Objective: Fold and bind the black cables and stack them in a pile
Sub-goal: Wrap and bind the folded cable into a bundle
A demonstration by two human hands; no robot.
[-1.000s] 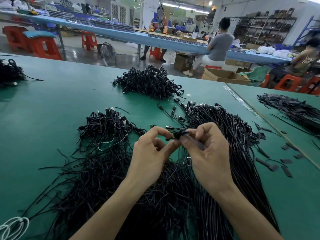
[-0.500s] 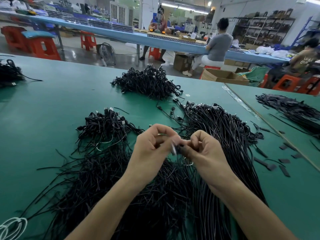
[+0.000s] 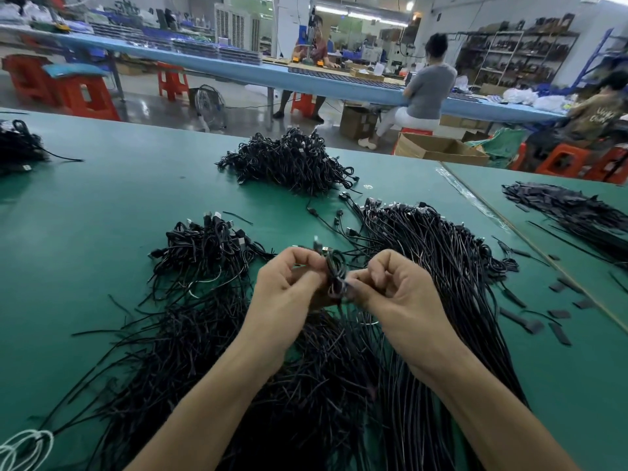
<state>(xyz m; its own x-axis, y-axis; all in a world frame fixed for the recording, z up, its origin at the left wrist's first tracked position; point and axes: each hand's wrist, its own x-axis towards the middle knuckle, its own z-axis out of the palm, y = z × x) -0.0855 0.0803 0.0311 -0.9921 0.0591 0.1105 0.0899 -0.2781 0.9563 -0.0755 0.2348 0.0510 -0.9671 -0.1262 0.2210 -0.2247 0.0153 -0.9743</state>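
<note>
While the left hand (image 3: 289, 283) and right hand (image 3: 397, 294) pinch it from both sides, the folded black cable (image 3: 334, 273) forms a tight, upright looped bundle above the tabletop (image 3: 102, 198).

Only 1 view exists: a wide-angle camera on the person's head, looking forward and down across the green table (image 3: 102, 198). It sits close above both forearms, which enter from the bottom edge. Its upper part reaches the workshop beyond, where straight lines bend. No second view shares anything.
</note>
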